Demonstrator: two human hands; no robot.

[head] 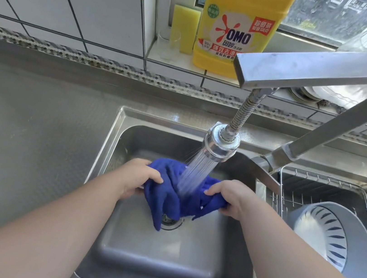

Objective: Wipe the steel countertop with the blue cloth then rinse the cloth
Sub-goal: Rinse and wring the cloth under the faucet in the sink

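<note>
Spray head (221,144) and slanted faucet arm (335,135) overhang sink basin (160,254) back right; wire rack (314,182) with grey colander (339,238) blocks right; steel countertop (36,128) left open

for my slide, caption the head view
Both hands, left and right, hold the blue cloth under the running sprayer.

Between your two hands you hold a solid deep-blue cloth (177,192). Beyond your grip stands a yellow detergent bottle (237,28) bearing a red-and-white label. To its left, a yellow sponge (184,29). Right of your grip: a grey colander (334,237), slotted white interior.
</note>
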